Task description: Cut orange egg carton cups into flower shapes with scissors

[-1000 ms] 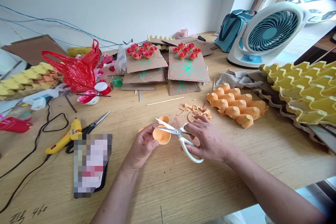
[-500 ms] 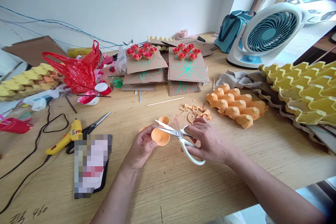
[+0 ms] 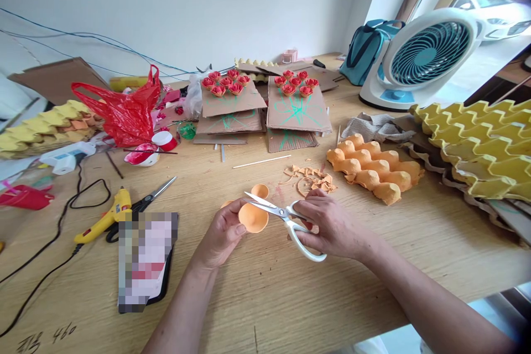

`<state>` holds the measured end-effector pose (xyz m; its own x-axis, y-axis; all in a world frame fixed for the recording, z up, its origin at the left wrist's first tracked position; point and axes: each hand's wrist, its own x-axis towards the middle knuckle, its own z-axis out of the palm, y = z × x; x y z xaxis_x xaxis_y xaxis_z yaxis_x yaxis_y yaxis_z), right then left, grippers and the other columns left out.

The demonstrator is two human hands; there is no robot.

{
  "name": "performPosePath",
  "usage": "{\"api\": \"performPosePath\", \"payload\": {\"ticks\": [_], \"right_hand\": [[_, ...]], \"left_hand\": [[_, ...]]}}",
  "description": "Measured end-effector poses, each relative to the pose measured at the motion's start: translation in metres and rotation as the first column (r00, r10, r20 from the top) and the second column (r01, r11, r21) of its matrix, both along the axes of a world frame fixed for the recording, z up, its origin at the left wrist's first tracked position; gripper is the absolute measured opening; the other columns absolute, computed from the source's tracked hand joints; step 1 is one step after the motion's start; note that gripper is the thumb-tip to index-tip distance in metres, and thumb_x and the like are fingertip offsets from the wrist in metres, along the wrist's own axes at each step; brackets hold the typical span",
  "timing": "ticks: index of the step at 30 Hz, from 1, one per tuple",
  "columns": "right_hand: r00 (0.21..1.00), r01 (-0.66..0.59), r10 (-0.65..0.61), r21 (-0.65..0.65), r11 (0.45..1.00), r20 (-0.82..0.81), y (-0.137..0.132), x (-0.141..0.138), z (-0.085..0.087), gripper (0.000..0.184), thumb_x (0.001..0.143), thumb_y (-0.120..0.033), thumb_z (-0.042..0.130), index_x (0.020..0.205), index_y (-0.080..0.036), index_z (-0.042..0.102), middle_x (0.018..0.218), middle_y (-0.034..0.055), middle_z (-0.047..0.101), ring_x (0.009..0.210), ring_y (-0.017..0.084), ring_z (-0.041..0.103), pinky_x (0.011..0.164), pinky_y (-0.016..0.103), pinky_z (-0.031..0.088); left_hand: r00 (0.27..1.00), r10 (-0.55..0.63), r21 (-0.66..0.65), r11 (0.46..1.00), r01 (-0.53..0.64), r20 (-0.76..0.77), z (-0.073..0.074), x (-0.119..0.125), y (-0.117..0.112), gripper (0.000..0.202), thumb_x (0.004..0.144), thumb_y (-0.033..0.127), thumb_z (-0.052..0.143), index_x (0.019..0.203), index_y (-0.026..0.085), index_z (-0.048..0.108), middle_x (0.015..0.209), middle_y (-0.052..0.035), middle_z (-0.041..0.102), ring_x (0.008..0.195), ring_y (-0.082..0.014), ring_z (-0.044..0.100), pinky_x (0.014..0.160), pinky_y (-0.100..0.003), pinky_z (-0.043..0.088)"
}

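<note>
My left hand [image 3: 222, 232] pinches the edge of an orange egg-carton cup [image 3: 253, 218], its hollow side turned up toward me. In my right hand [image 3: 327, 224] is a pair of white-handled scissors [image 3: 286, 214], blades parted and lying at the cup's upper rim. Whether the blades bite into the rim, I cannot tell. Just behind the held cup, another orange cup [image 3: 260, 192] rests on the table, and part of one more shows behind my left fingers. Orange scraps [image 3: 313, 178] lie in a small heap beyond my right hand.
To the right are an orange egg tray [image 3: 375, 165], stacked yellow trays [image 3: 485, 149] and a fan [image 3: 418, 61]. Red flowers [image 3: 226, 82] sit on cardboard [image 3: 232, 100] at the back. On the left lie a yellow glue gun [image 3: 105, 215], black scissors [image 3: 151, 198] and a phone [image 3: 164, 282].
Very little differs. The whole view has shifted slightly; my hands, the cup and the scissors keep nearly the same pose.
</note>
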<state>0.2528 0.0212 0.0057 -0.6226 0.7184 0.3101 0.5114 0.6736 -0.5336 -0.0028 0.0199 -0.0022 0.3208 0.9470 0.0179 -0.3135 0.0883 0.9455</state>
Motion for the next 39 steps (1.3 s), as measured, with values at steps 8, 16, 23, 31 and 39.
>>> {"api": "performPosePath", "payload": {"ticks": [8,16,23,31,39], "right_hand": [[0.998,0.024,-0.027,-0.051,0.998,-0.049,0.001,-0.003,-0.001,0.027,0.095,-0.035,0.053,0.074,-0.022,0.044,0.065,-0.0011,0.05,0.064,0.016,0.046,0.073,0.031,0.04],[0.896,-0.125,-0.183,-0.625,0.77,-0.405,0.001,0.0,0.001,0.045,0.092,-0.062,0.054,0.085,-0.018,0.057,0.063,-0.0014,0.055,0.056,0.013,0.048,0.053,0.025,0.037],[0.651,-0.507,-0.299,-0.692,0.514,-0.698,0.001,-0.002,-0.01,0.052,0.096,-0.065,0.047,0.088,-0.017,0.063,0.048,-0.0053,0.049,0.039,0.01,0.039,0.044,0.024,0.033],[0.545,-0.725,-0.362,-0.642,0.251,-0.757,-0.002,-0.008,-0.007,0.06,0.093,-0.073,0.043,0.082,-0.017,0.06,0.044,-0.009,0.043,0.037,0.007,0.035,0.057,0.027,0.044],[0.496,-0.73,-0.405,-0.621,0.284,-0.768,-0.003,-0.016,-0.014,0.061,0.092,-0.074,0.044,0.081,-0.016,0.061,0.043,-0.0069,0.047,0.036,0.008,0.038,0.052,0.025,0.04]], "left_hand": [[0.999,-0.015,-0.02,1.0,0.016,0.028,0.0,0.0,-0.001,0.044,0.069,0.038,0.084,0.109,0.023,0.076,0.101,-0.0061,0.069,0.091,-0.0183,0.059,0.079,-0.025,0.049],[0.989,-0.007,0.051,0.999,0.015,-0.15,0.003,0.006,-0.005,0.048,0.073,0.037,0.081,0.117,0.024,0.071,0.122,-0.0102,0.065,0.103,-0.0238,0.06,0.081,-0.03,0.051],[0.926,0.105,0.199,0.979,-0.034,-0.362,0.001,0.027,-0.011,0.05,0.077,0.022,0.078,0.125,0.025,0.063,0.133,-0.0093,0.065,0.12,-0.0264,0.06,0.098,-0.034,0.048],[1.0,0.016,0.042,0.999,-0.015,-0.026,0.002,0.022,-0.012,0.047,0.082,0.035,0.076,0.126,0.025,0.064,0.146,-0.011,0.055,0.131,-0.0301,0.054,0.104,-0.037,0.047],[0.986,-0.126,-0.034,0.991,0.131,0.111,0.001,0.023,-0.014,0.047,0.08,0.041,0.077,0.123,0.027,0.065,0.131,-0.0103,0.066,0.119,-0.0279,0.063,0.096,-0.035,0.051]]}}
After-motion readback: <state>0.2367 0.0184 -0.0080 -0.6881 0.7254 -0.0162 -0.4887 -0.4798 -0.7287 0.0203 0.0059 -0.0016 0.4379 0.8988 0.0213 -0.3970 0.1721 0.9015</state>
